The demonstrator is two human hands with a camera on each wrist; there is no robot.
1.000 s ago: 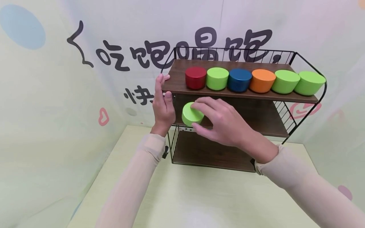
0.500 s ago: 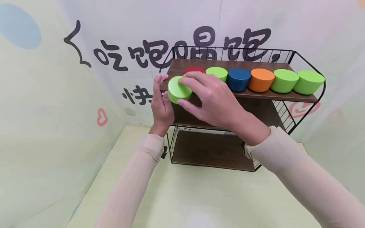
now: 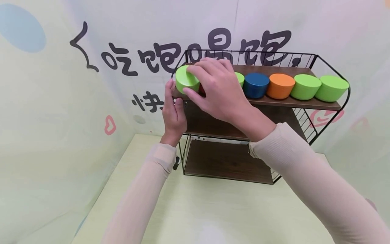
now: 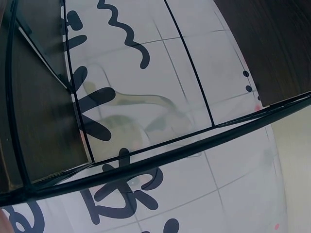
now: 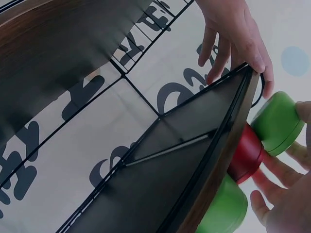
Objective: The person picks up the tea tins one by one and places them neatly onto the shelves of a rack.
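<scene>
My right hand [image 3: 220,88] pinches a green round tin [image 3: 182,79] at the left end of a dark wood shelf rack's top board. In the right wrist view, that tin sits against a red tin [image 5: 245,153], which my hand mostly covers in the head view. My left hand [image 3: 173,118] grips the rack's [image 3: 225,161] front left corner, thumb at the board's edge. To the right along the top board stand another green tin [image 3: 240,78], a blue tin [image 3: 256,85], an orange tin [image 3: 281,86] and two more green tins [image 3: 305,87].
Black wire rails [image 3: 301,61] enclose the rack's back and sides. Below the top board lie a middle shelf [image 3: 213,120] and a bottom shelf. The rack stands on a pale table [image 3: 213,206], before a white cloth [image 3: 122,20] printed with black characters.
My right hand has carried the green tin from in front of the middle shelf up and left to the top board's left end. My left hand has stayed at the corner.
</scene>
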